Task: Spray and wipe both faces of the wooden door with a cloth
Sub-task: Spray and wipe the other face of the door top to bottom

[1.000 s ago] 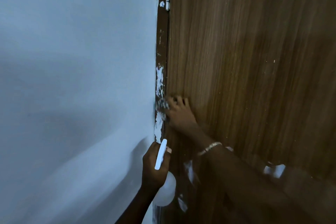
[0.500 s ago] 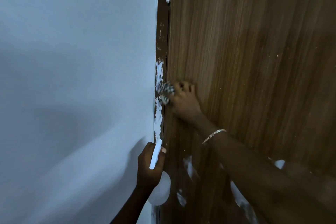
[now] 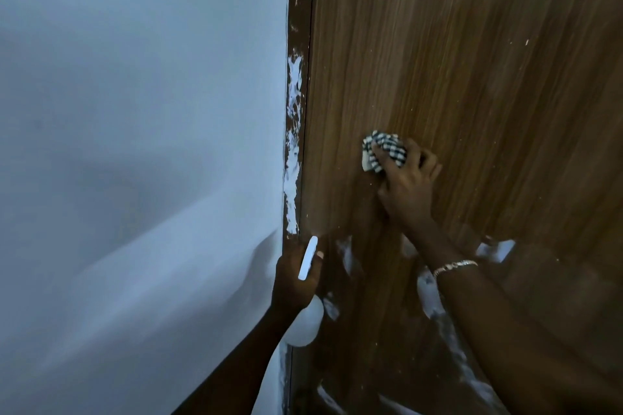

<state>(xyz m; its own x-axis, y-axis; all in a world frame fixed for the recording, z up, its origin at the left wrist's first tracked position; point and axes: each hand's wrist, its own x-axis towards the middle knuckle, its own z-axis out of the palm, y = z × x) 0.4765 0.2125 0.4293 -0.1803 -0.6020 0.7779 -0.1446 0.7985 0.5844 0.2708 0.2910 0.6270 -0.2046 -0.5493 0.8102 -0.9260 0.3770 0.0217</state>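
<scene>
The brown wooden door [image 3: 472, 61] fills the right half of the view, grain running vertically. My right hand [image 3: 406, 184] presses a bunched black-and-white checked cloth [image 3: 382, 148] flat against the door face, a little right of the door's left edge. Lower down, beside the frame, my left hand [image 3: 295, 280] grips a white spray bottle [image 3: 303, 323]; its white trigger top sticks up above my fingers and its round body shows below my palm. A thin bracelet circles my right wrist.
A dark brown door frame [image 3: 298, 10] with smears of white paint runs down between the door and a plain pale wall [image 3: 135, 145] on the left. White patches and streaks mark the lower part of the door.
My right hand has slid the cloth from the door's left edge by the frame rightward onto the door face. The view has dropped slightly; my left hand stays low with the bottle.
</scene>
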